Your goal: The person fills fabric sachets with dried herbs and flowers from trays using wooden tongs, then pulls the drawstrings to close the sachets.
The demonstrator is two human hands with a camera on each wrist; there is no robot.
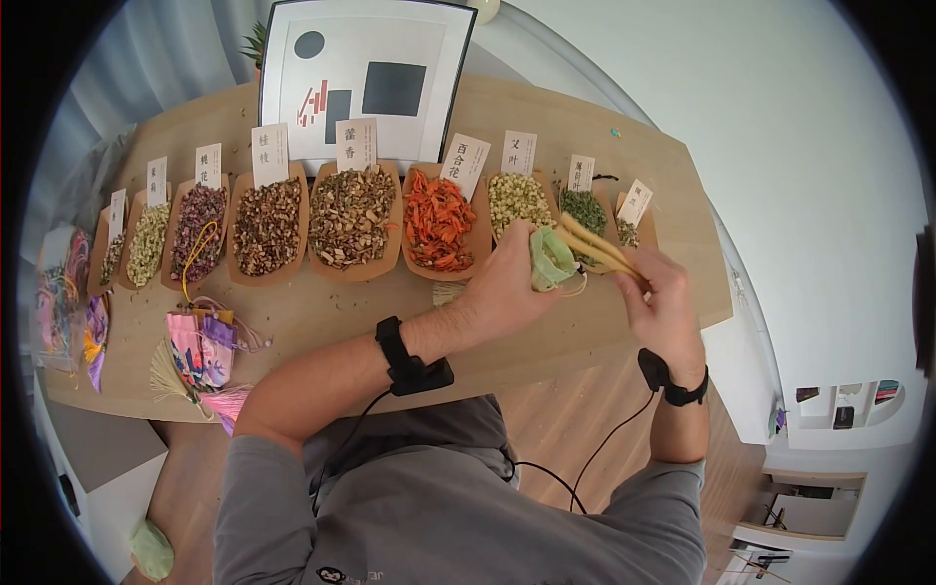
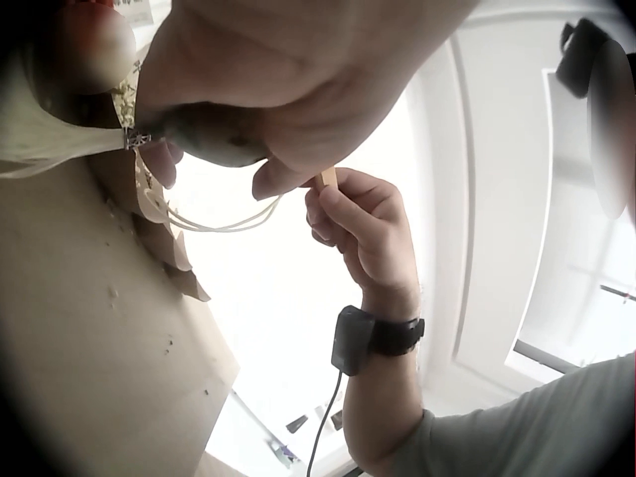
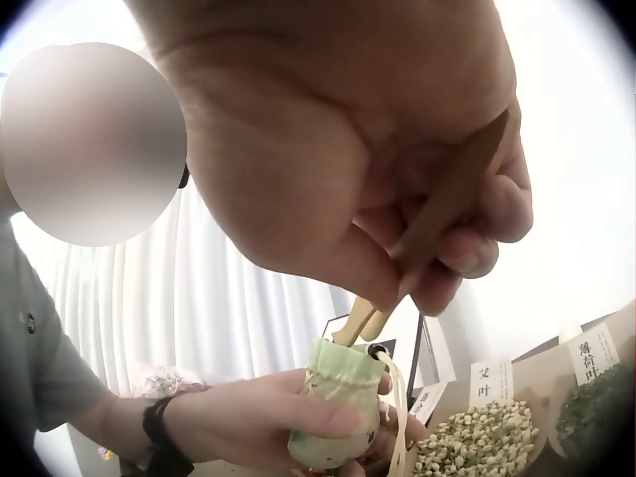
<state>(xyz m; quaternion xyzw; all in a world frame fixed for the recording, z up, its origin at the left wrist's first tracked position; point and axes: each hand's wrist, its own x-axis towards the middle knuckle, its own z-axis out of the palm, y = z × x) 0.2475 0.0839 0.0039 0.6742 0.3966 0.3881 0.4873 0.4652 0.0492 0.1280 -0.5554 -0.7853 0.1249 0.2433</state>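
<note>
My left hand (image 1: 509,283) grips a small light-green drawstring pouch (image 1: 552,261), its mouth held open. Pale cords (image 3: 397,397) hang from the pouch's neck. In my right hand (image 1: 665,292) a pair of wooden tongs (image 1: 597,246) is pinched between thumb and fingers. The right wrist view shows the tong tips (image 3: 348,330) right at the pouch's mouth, pointing down into it. Behind the pouch stand a tray of pale dried buds (image 1: 520,203) and a tray of dried green leaves (image 1: 583,211). The pouch's inside is hidden in the wrist views.
Trays of dried herbs, among them orange petals (image 1: 441,219) and brown chips (image 1: 351,216), line the table with upright label cards (image 1: 466,166). A framed picture (image 1: 366,78) stands behind. Tasselled sachets (image 1: 203,349) and a bag of cords (image 1: 60,297) lie at left.
</note>
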